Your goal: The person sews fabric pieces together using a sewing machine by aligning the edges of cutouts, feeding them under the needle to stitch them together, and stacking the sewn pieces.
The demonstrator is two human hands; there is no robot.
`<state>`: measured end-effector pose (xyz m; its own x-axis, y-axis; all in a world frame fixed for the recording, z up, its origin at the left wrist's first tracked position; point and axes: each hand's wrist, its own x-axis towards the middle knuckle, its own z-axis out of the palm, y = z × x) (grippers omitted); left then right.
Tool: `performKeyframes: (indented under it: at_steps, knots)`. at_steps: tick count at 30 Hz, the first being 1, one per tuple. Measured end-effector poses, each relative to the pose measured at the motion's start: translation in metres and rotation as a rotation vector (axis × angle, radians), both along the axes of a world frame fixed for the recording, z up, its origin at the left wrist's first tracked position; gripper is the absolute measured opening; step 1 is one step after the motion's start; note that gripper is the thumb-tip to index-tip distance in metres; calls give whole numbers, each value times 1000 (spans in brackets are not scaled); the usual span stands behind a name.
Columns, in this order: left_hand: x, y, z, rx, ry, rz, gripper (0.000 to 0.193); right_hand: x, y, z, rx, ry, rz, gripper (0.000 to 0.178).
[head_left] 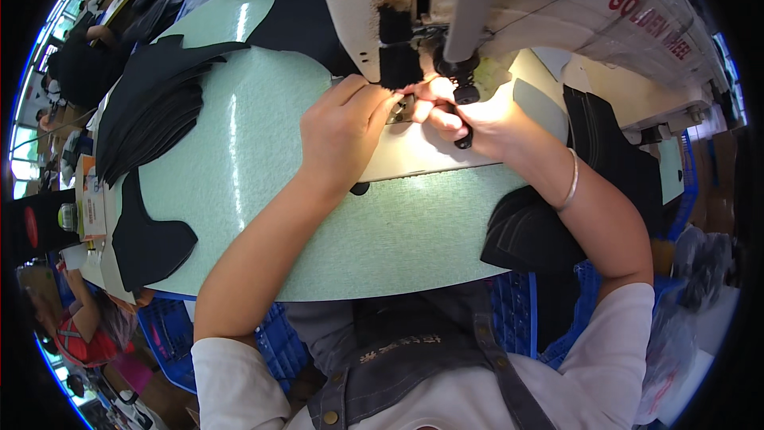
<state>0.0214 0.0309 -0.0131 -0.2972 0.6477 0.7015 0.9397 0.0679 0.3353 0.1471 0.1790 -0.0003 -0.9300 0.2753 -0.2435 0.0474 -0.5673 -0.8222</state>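
Observation:
Both hands meet under the head of a white industrial sewing machine (517,8), in bright lamp light. My left hand (342,127) is closed, its thumb and fingertips pinched together beside the metal needle plate (400,110); what they grip, if anything, is hidden. My right hand (481,119) curls its fingers round a small black-handled tool (463,140) whose handle end sticks out below them. The tool's working end cannot be made out in the glare. Just above the right hand hangs a black spring-loaded part (460,80) of the machine.
Stacked black cut pieces (155,107) lie on the pale green table (263,135) at the left, with a single piece (147,235) nearer me. More stitched black pieces (529,231) sit by my right forearm. Blue crates (513,314) stand below the table edge. Other people work at far left.

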Motion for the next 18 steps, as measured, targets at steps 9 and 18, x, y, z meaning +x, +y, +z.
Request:
performKeyframes:
  at_steps: [9,18]
  knots:
    - [1,-1,2,-18,-12,-9,9,-14,-20,1,122,-257,-80,28]
    - [2,-1,0,14,-72,-28,11,-6,-28,1,440,-339,-40,39]
